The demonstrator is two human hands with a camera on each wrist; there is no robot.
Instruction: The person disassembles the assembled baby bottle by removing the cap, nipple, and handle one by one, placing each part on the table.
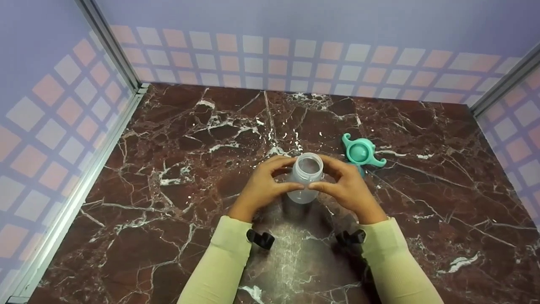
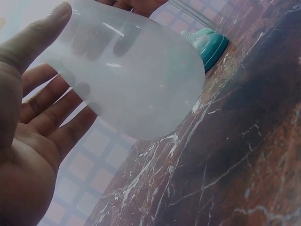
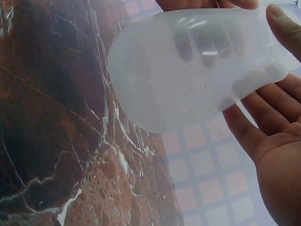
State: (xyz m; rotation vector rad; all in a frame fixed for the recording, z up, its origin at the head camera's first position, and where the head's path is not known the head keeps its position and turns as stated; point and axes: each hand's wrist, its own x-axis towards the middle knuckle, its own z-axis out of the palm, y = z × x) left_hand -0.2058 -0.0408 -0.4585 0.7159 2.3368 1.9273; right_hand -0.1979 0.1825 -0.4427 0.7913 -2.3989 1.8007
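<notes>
A frosted, see-through plastic bottle (image 1: 303, 195) with a threaded, uncapped mouth is held between both hands at the middle of the head view. My left hand (image 1: 265, 181) grips its left side, thumb in front and fingers behind. On the opposite side my right hand (image 1: 348, 183) holds it the same way, the two thumb tips close together. Fingertips show dimly through the wall of the bottle (image 3: 174, 70) in the right wrist view. Beyond the right hand lies a teal bottle top with two curled handles (image 1: 360, 151), also partly visible as a teal piece (image 2: 216, 49) in the left wrist view.
The tabletop (image 1: 168, 236) is dark red marble with white veins. A lilac back wall (image 1: 295, 25) with pink and white squares rises behind it, and side panels with metal edge strips (image 1: 80, 202) stand left and right. Both wrists wear black camera mounts (image 1: 260, 239).
</notes>
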